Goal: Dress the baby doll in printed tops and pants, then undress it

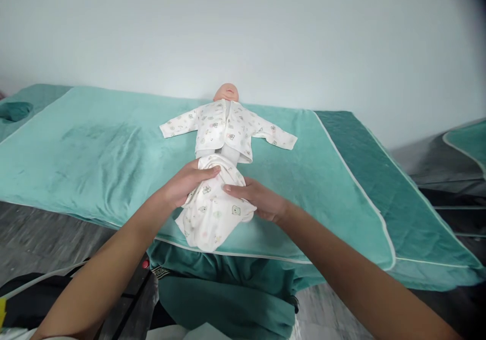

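A baby doll (227, 92) lies on its back on the green bed, its head toward the wall. It wears a white printed long-sleeved jacket (212, 125), with both sleeves spread to the sides. Below the jacket's hem, white baby pants (216, 218) with a matching animal print are bunched around the doll's lower end. My left hand (192, 180) grips the left side of the pants' waistband, thumb on top. On the opposite side, my right hand (258, 197) pinches the same fabric with its thumb over it. The doll's legs are mostly hidden by the cloth.
The bed's green velvet cover (114, 147) has white piping and reaches the pale wall (243, 31). A face hole (15, 110) is at the bed's far left. Another green-covered bed (469, 142) stands at the right. A green stool seat (228, 304) is below the front edge.
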Motion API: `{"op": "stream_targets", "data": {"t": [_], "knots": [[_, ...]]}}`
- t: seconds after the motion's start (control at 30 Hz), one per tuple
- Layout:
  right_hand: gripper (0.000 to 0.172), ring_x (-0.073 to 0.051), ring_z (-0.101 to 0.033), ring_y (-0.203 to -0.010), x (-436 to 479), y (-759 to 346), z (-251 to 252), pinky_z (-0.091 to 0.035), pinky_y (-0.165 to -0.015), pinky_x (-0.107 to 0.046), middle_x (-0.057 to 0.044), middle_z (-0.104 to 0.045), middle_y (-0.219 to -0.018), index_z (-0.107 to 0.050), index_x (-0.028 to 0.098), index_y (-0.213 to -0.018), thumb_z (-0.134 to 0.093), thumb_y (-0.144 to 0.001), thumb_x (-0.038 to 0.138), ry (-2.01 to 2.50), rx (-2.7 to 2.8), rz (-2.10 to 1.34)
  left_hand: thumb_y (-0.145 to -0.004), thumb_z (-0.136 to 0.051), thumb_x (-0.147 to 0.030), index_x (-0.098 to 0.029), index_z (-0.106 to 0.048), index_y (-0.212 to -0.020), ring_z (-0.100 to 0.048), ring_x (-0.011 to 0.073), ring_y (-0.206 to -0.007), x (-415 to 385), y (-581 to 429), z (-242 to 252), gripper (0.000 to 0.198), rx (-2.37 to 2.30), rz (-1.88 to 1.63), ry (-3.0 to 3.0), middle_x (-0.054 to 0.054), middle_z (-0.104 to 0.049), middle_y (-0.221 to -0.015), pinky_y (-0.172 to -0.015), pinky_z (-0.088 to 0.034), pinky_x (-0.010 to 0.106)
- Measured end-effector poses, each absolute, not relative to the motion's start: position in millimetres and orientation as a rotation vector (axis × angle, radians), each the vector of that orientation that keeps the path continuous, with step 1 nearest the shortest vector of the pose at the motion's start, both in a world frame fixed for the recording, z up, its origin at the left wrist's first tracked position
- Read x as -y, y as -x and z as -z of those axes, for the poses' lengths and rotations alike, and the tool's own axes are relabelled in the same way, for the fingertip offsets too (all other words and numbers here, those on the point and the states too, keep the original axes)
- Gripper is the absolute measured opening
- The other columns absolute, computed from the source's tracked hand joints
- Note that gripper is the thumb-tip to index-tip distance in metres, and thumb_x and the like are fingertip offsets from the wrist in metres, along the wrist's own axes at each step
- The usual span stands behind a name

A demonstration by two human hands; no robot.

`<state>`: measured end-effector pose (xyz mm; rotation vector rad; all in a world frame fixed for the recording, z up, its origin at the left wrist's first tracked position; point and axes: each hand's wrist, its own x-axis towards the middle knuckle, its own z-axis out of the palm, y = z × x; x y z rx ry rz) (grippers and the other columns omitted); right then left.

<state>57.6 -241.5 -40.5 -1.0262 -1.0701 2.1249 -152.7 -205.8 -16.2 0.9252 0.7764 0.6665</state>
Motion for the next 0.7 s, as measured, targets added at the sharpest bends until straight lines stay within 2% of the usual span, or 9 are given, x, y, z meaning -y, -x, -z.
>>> {"op": "stream_targets", "data": {"t": [0.1,0.2,0.3,0.47,0.57,0.7], "knots": [[0.059,-0.026,-0.074,-0.095,259.2,-52.3,62.6,-0.060,-0.088,-0.039,-0.013,-0.075,-0.114,-0.070,0.015,-0.125,-0.077,-0.085,0.058,1.203,1.015,-1.928,-0.087,-0.073,-0.043,-0.015,-0.068,-0.113,-0.071,0.0255,-0.095,212.3,151.9,18.3,0.039,-0.947,-0.560,-1.108,0.011,-0.076,-0.105,-0.081,-0.056,0.035],[0.055,-0.032,-0.070,-0.108,267.6,-45.5,81.5,-0.055,-0.098,-0.044,-0.011,-0.074,-0.119,-0.071,0.018,-0.127,-0.069,-0.089,0.058,1.456,1.233,-1.552,-0.091,-0.061,-0.037,-0.018,-0.066,-0.102,-0.069,0.0260,-0.096,215.0,149.9,15.4,0.022,-1.214,-0.408,-1.608,0.008,-0.074,-0.103,-0.083,-0.053,0.036],[0.050,-0.032,-0.067,-0.115,272.2,-38.1,93.0,-0.051,-0.102,-0.044,-0.008,-0.073,-0.123,-0.071,0.019,-0.128,-0.060,-0.093,0.053,1.532,1.319,-1.321,-0.094,-0.053,-0.033,-0.020,-0.065,-0.101,-0.068,0.0268,-0.099,219.9,145.5,12.2,0.018,-1.340,-0.240,-1.995,0.007,-0.073,-0.106,-0.087,-0.051,0.037],[0.053,-0.030,-0.066,-0.118,293.4,-25.6,106.8,-0.053,-0.100,-0.040,-0.009,-0.072,-0.126,-0.069,0.017,-0.128,-0.060,-0.092,0.056,1.437,1.151,-1.281,-0.096,-0.051,-0.030,-0.019,-0.065,-0.118,-0.069,0.0306,-0.105,235.9,136.1,8.7,0.028,-1.355,-0.029,-2.172,0.014,-0.072,-0.118,-0.087,-0.053,0.039],[0.054,-0.029,-0.065,-0.118,303.6,-24.2,117.8,-0.053,-0.099,-0.038,-0.011,-0.070,-0.127,-0.067,0.017,-0.124,-0.061,-0.091,0.059,1.370,1.041,-1.199,-0.098,-0.048,-0.033,-0.021,-0.063,-0.126,-0.069,0.0299,-0.111,240.1,132.8,4.3,0.034,-1.264,-0.091,-2.105,0.011,-0.072,-0.122,-0.089,-0.053,0.038],[0.043,-0.023,-0.064,-0.096,293.0,-31.4,126.9,-0.053,-0.083,-0.033,-0.008,-0.071,-0.106,-0.064,0.019,-0.109,-0.063,-0.089,0.058,1.244,0.933,-1.127,-0.098,-0.052,-0.044,-0.024,-0.065,-0.123,-0.067,0.0260,-0.115,232.8,135.1,-2.2,0.035,-1.058,-0.284,-1.943,0.006,-0.072,-0.123,-0.094,-0.052,0.035]]}}
